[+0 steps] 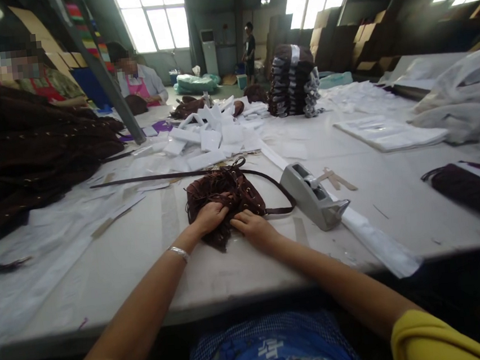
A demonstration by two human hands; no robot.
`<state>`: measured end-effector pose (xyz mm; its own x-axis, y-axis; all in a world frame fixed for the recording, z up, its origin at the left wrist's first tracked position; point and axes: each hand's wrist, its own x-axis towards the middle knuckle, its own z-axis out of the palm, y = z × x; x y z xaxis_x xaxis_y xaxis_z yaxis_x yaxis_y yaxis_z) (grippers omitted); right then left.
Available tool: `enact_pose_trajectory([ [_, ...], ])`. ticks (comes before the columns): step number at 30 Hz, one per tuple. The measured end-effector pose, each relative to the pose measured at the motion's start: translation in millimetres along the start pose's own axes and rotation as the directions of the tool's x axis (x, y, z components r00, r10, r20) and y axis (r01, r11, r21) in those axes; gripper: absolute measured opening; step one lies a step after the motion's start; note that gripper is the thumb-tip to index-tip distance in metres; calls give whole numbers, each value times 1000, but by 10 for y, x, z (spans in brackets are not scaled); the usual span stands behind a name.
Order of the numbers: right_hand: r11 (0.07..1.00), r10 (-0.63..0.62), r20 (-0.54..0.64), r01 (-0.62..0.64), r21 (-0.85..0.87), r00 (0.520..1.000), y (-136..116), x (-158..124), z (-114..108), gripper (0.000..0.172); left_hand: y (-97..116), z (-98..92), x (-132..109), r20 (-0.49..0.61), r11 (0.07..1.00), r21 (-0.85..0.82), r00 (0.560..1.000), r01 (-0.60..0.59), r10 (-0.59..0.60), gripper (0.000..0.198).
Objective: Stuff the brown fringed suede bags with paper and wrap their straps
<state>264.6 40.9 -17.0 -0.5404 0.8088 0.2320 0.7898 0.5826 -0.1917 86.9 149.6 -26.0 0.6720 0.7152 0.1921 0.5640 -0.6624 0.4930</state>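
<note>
A dark brown fringed bag (247, 193) with small metal eyelets lies on the white worktable in front of me. Its thin strap (276, 183) loops out to the right, and a long brown strip stretches left from its top. My left hand (213, 216) is closed on the fringe at the bag's front, fingertips partly buried in it. At the lower right edge, my right hand (253, 227) has its fingers bent around the bag's material; the fingertips are partly hidden. Just right of the bag stands a grey tape dispenser (312, 198).
Dark brown bags pile up at the left (20, 150). White foam pieces (210, 137) lie scattered beyond my bag, near a tall tied stack (292, 81). Flat plastic bags (390, 131) and a dark folded item (470, 192) are at right. Co-workers sit across the table.
</note>
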Motion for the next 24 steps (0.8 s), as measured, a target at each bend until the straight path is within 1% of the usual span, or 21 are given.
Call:
enact_pose_trajectory([
  [3,998,38,103,-43,44,994,-117,-135,-54,19,44,-6,-14,-1,1000,20,1000,-4,4,47],
  [6,991,101,114,-109,72,988,-315,-332,-175,11,111,-6,-34,22,999,33,999,-35,34,47],
  [9,979,138,101,-151,139,985,-556,-558,-300,18,184,6,-62,48,997,38,997,-68,66,46],
  [12,960,171,106,-190,205,979,-826,-838,-375,25,215,31,-73,53,997,39,996,-70,68,44],
  [13,949,153,145,-186,254,978,-916,-946,-388,28,211,43,-66,46,998,39,998,-55,53,44],
  [15,906,45,255,-147,397,966,-1067,-1152,-414,33,184,73,-36,20,999,38,1000,1,-2,42],
  [16,873,-12,293,-132,469,956,-1115,-1229,-434,34,166,87,-13,6,999,34,999,33,-33,41],
  [17,846,-34,301,-133,516,953,-1138,-1274,-459,35,148,95,12,-3,998,26,998,59,-59,39],
  [18,836,7,271,-155,526,962,-1134,-1275,-488,33,132,96,38,-2,997,13,997,73,-73,38],
  [19,842,83,201,-177,510,976,-1103,-1228,-512,31,117,85,63,7,997,-4,997,73,-73,37],
  [20,863,157,108,-189,468,982,-1050,-1134,-524,27,106,59,86,22,998,-24,998,58,-58,36],
  [21,897,197,-3,-179,405,980,-981,-997,-516,21,96,20,106,41,998,-44,999,35,-33,36],
  [22,935,179,-86,-142,325,980,-905,-831,-483,23,87,-32,124,62,998,-61,998,7,-3,36],
  [23,966,126,-133,-91,241,983,-830,-648,-425,32,78,-91,140,85,997,-74,996,-23,30,37],
  [24,985,81,-151,-56,164,985,-762,-462,-345,44,69,-150,153,109,995,-81,992,-54,62,37],
])
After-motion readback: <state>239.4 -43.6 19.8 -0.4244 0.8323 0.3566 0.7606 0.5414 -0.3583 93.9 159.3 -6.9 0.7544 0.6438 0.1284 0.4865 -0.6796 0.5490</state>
